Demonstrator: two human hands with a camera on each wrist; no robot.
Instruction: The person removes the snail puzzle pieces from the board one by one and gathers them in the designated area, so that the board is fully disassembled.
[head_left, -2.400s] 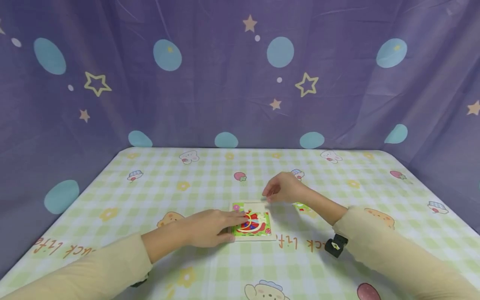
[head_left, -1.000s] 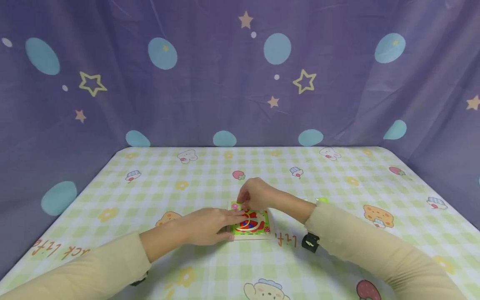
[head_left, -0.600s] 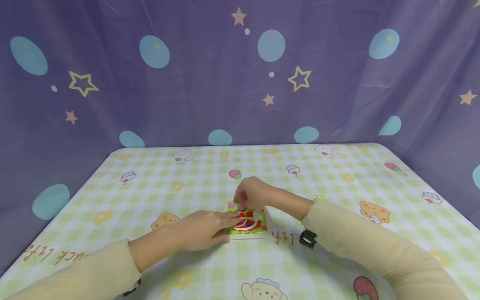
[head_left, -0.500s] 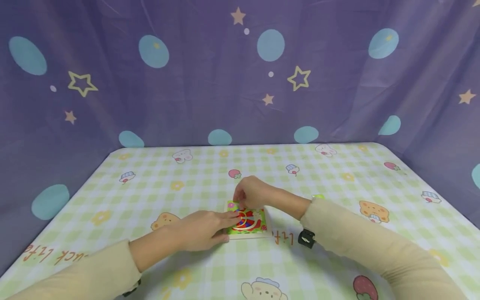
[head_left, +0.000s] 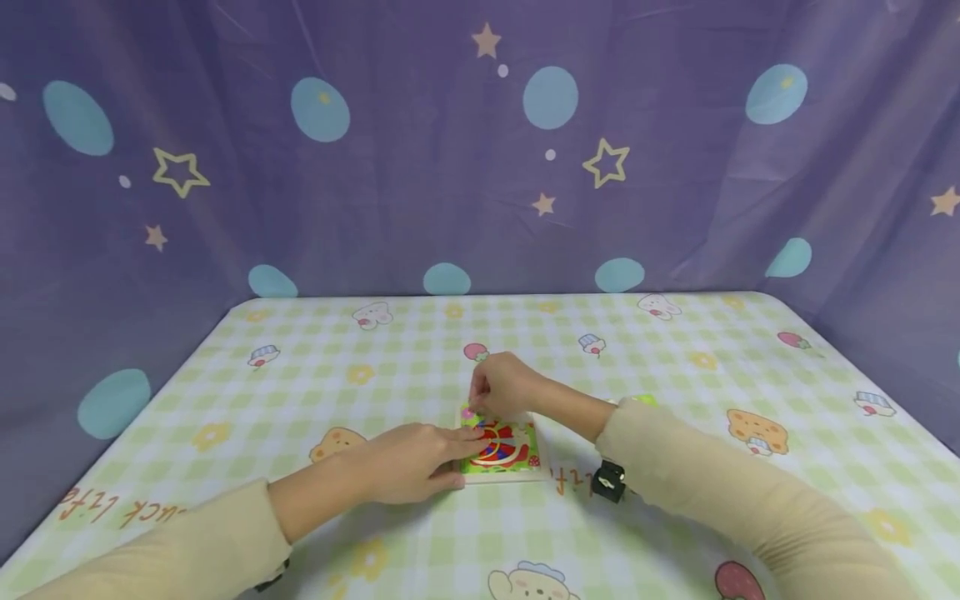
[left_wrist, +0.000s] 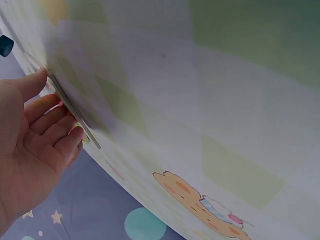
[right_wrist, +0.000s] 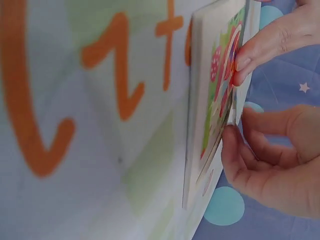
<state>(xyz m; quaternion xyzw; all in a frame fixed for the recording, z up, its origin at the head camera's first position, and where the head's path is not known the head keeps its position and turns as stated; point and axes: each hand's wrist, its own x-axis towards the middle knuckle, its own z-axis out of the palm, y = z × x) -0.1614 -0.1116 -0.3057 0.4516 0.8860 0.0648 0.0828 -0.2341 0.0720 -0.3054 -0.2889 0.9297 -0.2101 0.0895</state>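
Observation:
A square picture puzzle board [head_left: 502, 478] with a pale frame and a red, green and blue picture lies flat on the table. My left hand [head_left: 412, 462] rests on its left side, fingers extended over the picture and thumb by the frame. In the left wrist view, the thumb of my left hand [left_wrist: 30, 135] is at the board's edge. Over the board's far part, my right hand [head_left: 510, 387] has its fingertips bent down. The right wrist view shows my right hand [right_wrist: 280, 160] pinching a thin piece [right_wrist: 233, 108] at the picture's surface; its printed face is hidden.
A green piece [head_left: 644, 400] lies on the table to the right of the board, partly hidden by my right sleeve. The checked tablecloth [head_left: 420, 542] carries printed animals and lettering. A purple curtain [head_left: 450, 217] hangs behind the table.
My right hand has moved left from the board's far right corner to above its far left part, where it has stayed in the latest frames. My left hand has stayed on the board.

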